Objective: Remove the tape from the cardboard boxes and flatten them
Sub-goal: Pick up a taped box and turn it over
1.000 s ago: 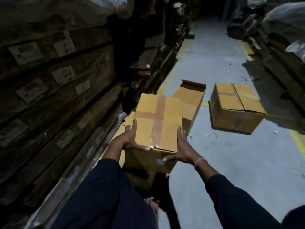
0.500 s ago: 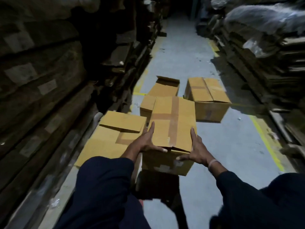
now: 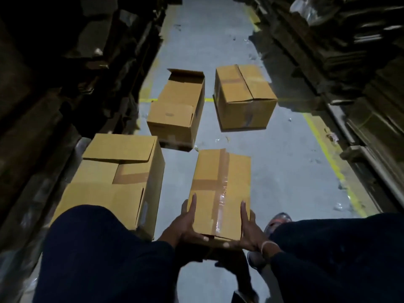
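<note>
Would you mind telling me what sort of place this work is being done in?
Most likely a warehouse or cardboard storage aisle. Tall stacks of flattened cardboard line both sides, yellow lane lines mark the grey concrete floor, and several cardboard boxes stand in the aisle.

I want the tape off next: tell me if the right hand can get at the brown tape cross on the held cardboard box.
Probably yes. The right hand grips the held cardboard box at its near right edge, beside the brown tape cross on top. Nothing covers the tape, but the left hand must then carry the box alone.
</note>
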A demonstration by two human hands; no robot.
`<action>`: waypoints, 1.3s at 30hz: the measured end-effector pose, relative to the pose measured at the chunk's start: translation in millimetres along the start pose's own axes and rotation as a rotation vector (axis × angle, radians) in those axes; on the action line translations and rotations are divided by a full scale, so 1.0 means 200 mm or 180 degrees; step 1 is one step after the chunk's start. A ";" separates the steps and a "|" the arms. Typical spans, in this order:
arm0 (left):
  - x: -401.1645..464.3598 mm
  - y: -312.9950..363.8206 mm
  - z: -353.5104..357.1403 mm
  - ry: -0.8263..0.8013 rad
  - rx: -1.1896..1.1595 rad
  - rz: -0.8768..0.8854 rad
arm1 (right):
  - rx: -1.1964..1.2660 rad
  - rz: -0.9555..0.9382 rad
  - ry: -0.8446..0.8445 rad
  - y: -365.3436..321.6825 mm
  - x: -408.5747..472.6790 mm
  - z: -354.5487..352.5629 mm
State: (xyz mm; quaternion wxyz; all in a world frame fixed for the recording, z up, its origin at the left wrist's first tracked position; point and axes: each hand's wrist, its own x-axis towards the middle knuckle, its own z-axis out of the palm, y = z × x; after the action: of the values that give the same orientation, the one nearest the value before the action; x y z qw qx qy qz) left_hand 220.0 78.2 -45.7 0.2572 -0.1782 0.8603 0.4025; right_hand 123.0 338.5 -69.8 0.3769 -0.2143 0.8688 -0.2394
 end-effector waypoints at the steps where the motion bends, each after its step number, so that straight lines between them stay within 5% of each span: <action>1: 0.00 -0.03 0.01 0.0005 0.0012 0.0025 | 0.0033 -0.0024 0.0014 0.01 0.02 0.02; 10: 0.08 -0.09 -0.02 0.0598 -0.0025 0.0131 | -0.0083 -0.0133 0.0613 -0.04 0.16 -0.02; 20: 0.17 -0.07 -0.05 0.1200 -0.1436 -0.0055 | 0.0231 0.0066 0.1358 -0.04 0.10 -0.02; 23: 0.19 -0.10 -0.03 0.1245 -0.2180 -0.0485 | 0.1010 0.0396 0.1971 -0.09 0.06 -0.03; 26: 0.20 -0.10 -0.02 0.1110 -0.2728 -0.0628 | 0.2706 0.1429 0.2428 -0.13 0.10 -0.11; 31: 0.21 -0.14 -0.02 0.0953 -0.3795 -0.0755 | 0.4837 0.1900 0.2054 0.05 0.22 -0.21; 39: 0.20 -0.21 0.07 0.1584 -0.5302 -0.1427 | 0.5321 0.2258 0.2014 0.17 0.35 -0.18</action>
State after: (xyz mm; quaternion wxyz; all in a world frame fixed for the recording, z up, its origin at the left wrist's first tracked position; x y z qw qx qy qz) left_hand 212.9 58.5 -102.1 -0.0767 -0.5528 0.2653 0.7862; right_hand 46.3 335.5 -106.8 0.2064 0.4735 0.4930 -0.7001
